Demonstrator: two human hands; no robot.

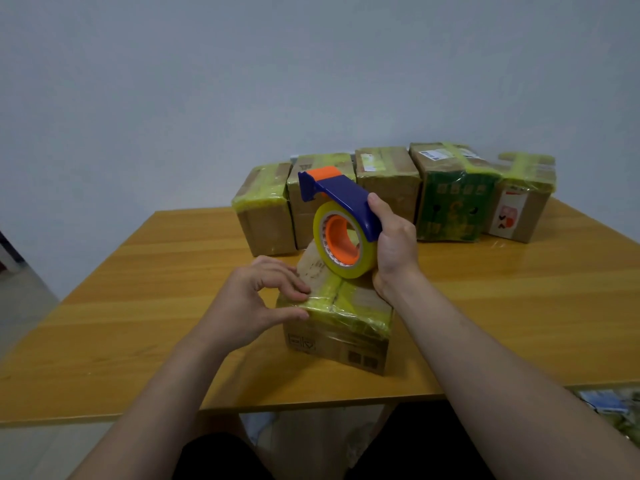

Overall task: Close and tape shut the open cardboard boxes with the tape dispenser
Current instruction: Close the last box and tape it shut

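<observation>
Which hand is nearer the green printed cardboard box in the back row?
Right. The right hand, gripping the blue-and-orange tape dispenser, is just left of the green printed cardboard box; the left hand holds the near taped cardboard box, farther left.

near box (337,351) front: outlined handling signs stood at the left and two dark square signs at the right; no words were legible.
second back box (304,195) top: small dark signs were too blurred to read.
green box (450,209) side: pale printed characters were unreadable.
white label (428,153) on green box: its print was too small to read.
right box (530,216) sticker (506,218): it showed a pink and red picture, without legible words.
tape roll (360,268) core: the red print was unreadable.
</observation>
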